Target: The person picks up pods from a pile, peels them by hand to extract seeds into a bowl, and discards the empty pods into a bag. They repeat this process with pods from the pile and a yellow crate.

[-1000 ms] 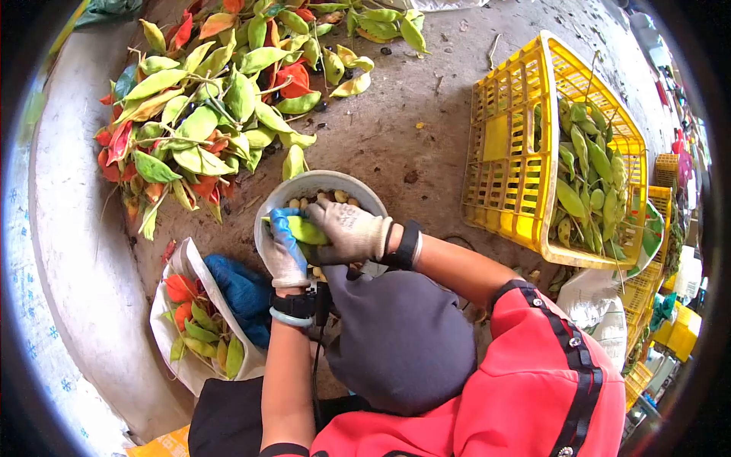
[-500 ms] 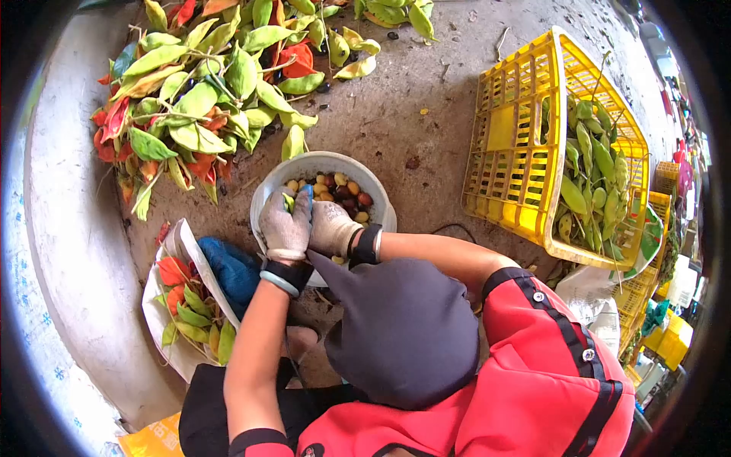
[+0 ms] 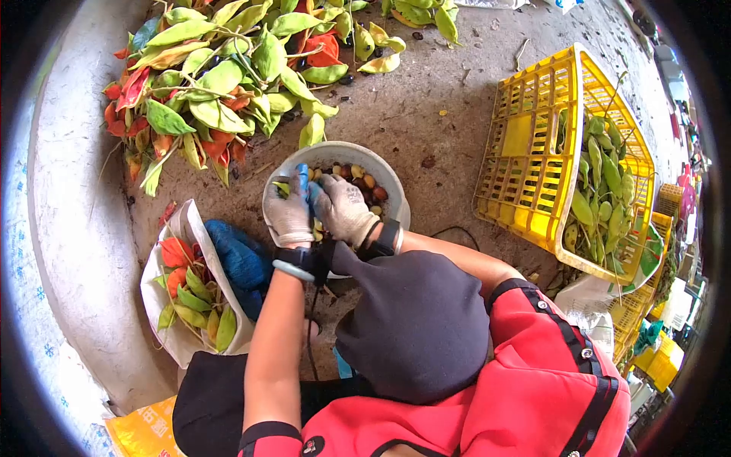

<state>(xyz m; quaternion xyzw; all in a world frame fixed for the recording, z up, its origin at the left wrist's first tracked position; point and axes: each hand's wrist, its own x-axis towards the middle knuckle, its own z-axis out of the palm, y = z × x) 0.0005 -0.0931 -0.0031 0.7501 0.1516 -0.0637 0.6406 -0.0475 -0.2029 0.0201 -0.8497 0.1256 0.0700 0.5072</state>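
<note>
Both gloved hands work over a round grey-white basin (image 3: 392,171) that holds brown and yellowish seeds (image 3: 365,183). My left hand (image 3: 291,217) is closed around a green pod (image 3: 282,187), which pokes out between its fingers. A narrow blue piece (image 3: 303,180) stands at the fingertips of that hand; whether it is a tool or a finger cover cannot be made out. Right beside it, my right hand (image 3: 344,212) has curled fingers, with a blue patch near its thumb. Anything inside its grip is hidden.
A heap of green and red pods (image 3: 221,84) lies beyond the basin. At left are an open white sack (image 3: 183,305) of pods and a blue bundle (image 3: 237,263). A yellow crate (image 3: 525,145) with green pods lies tipped at right. A dark cap (image 3: 419,327) covers the near view.
My right hand has risen from low in the basin to beside my left fingertips. The blue piece shows more fully. The whole view has shifted slightly.
</note>
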